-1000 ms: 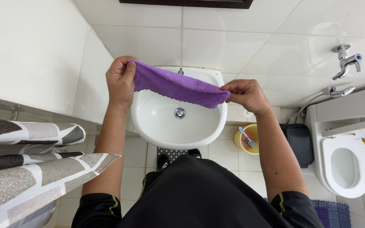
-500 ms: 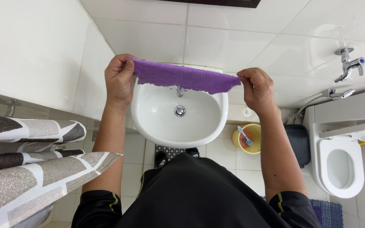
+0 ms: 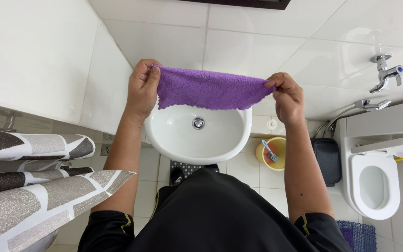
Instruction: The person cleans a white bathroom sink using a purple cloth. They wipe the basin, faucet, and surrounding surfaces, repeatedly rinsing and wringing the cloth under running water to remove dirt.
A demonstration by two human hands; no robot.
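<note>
While the left hand (image 3: pixel 142 87) pinches one top corner of the purple terry-cloth rag (image 3: pixel 207 88) and the right hand (image 3: pixel 288 97) pinches the opposite corner, the cloth hangs stretched between them, held in the air directly above the white oval ceramic washbasin (image 3: pixel 198 134). Both hands are closed on the fabric, fingers and thumb clamping the hem, and the top edge runs nearly straight from nine o'clock to three o'clock. The lower edge sags and ripples, so I judge the cloth to be light, soft and limp, with a fluffy nap that gives plenty of friction; nothing about it looks fragile or slippery. Corners or the hem seem the best places to grip, since the middle would simply bunch up.

Beyond the basin, at about four o'clock, a small yellow plastic bucket (image 3: pixel 271 154) stands on the tiled floor with a brush inside. A white toilet (image 3: pixel 374 186) sits farther out at three o'clock, a chrome wall tap (image 3: pixel 385 72) above it at two o'clock. A grey and white patterned curtain (image 3: pixel 38 186) lies at eight o'clock.
</note>
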